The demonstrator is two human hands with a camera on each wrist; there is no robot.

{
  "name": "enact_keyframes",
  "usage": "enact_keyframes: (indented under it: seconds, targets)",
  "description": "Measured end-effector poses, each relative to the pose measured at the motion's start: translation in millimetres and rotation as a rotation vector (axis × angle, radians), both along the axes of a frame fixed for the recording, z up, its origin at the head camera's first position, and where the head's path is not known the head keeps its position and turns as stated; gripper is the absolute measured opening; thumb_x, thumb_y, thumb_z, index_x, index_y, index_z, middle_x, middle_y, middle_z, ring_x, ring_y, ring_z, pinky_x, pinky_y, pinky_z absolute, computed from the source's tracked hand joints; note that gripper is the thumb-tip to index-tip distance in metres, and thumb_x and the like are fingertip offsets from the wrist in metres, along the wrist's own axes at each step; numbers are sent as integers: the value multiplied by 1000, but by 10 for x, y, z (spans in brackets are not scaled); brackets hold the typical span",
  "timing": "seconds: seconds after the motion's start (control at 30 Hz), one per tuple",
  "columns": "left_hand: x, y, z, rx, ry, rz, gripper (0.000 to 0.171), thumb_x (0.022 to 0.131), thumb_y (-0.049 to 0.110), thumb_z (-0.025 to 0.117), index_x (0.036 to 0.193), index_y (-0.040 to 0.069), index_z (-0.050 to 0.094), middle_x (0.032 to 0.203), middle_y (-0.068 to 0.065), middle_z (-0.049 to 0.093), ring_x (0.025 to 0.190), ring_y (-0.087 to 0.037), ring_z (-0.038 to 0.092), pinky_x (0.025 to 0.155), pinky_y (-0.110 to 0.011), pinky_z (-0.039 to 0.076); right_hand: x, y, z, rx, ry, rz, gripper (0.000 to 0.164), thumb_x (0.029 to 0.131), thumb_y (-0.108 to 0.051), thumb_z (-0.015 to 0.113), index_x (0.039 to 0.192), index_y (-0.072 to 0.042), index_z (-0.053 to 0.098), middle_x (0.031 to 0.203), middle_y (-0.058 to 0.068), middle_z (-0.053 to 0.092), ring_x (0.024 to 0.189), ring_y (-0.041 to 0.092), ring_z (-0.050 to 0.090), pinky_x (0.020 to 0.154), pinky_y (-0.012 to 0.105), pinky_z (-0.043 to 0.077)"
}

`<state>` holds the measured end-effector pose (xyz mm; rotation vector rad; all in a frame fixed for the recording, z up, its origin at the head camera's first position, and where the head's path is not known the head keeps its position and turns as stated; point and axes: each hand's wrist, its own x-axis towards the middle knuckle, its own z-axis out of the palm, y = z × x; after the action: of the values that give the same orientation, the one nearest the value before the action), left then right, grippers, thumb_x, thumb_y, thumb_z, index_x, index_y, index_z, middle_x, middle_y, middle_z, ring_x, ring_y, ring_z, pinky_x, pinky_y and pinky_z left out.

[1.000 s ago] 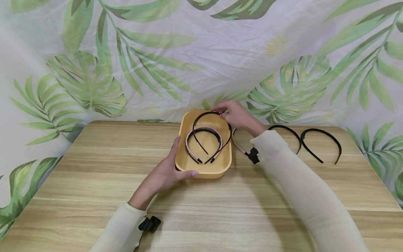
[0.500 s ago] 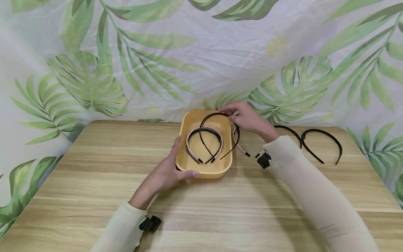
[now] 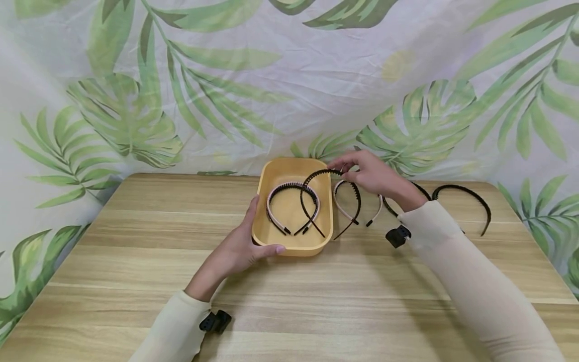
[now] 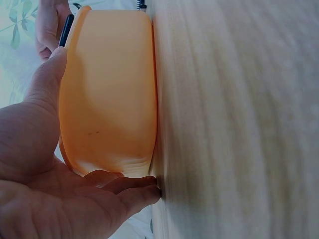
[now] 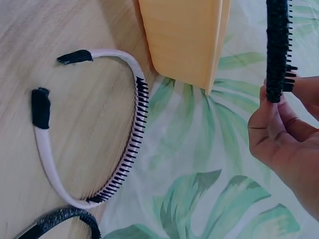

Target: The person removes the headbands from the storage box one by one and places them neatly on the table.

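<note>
My left hand (image 3: pixel 239 241) grips the yellow-orange plastic bin (image 3: pixel 298 250), thumb over the near rim and fingers along its left side. In the left wrist view the bin's wall (image 4: pixel 114 74) stands on the table between thumb and fingers. My right hand (image 3: pixel 375 173) pinches a black toothed headband (image 3: pixel 360 201) near the top of its arc. That headband hangs over the bin's right rim, ends down. The right wrist view shows its teeth and dark band (image 5: pixel 276 45) at my fingertips (image 5: pixel 271 107). Inside the bin lie a pink headband (image 3: pixel 277 224) and a black one.
Right of the bin, another pink headband (image 3: pixel 339 208) lies on the wooden table (image 3: pixel 289 311), its inner teeth clear in the right wrist view. Beyond it are two black headbands, one partly behind my wrist and the other (image 3: pixel 487 203) farther right. A leaf-print cloth (image 3: pixel 253 90) hangs behind.
My right hand has moved right and slightly nearer with the black headband, from over the bin to across its right rim. My left hand and the bin have stayed put.
</note>
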<state>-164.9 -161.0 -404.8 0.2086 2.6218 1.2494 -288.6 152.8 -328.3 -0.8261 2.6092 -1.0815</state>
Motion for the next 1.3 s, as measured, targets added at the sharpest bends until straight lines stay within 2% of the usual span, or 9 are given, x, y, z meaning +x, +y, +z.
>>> enact_keyframes:
  seconds: [0.63,0.9,1.1,1.3]
  targets:
    - [-8,7,2,-3,4,-9,134,84,45,88,169,21,-12,170,-27,24,142,-40,50,119,-57,38,263,322,-3,56,15,-4,38,99,7,57,134,-3,69,118,16,70,111,30,63,91,43,49]
    - [-8,-3,-9,-7,18,-11,134,84,46,88,169,21,-12,170,-26,25,144,-42,48,119,-58,37,351,422,-70,92,-18,-14,38,100,4,57,134,-6,70,117,14,69,112,28,61,89,40,47]
    - [-7,-6,-15,-3,14,-11,134,83,46,88,169,21,-12,170,-27,25,143,-41,49,119,-57,37,394,486,-157,105,-2,-2,37,100,5,57,133,-6,70,117,17,69,110,28,61,92,43,48]
    - [-2,-6,-17,-2,11,-7,134,83,46,88,169,22,-12,170,-27,26,144,-41,48,119,-57,37,432,531,-217,128,18,-9,36,99,5,58,130,-8,72,115,11,70,108,25,61,93,45,49]
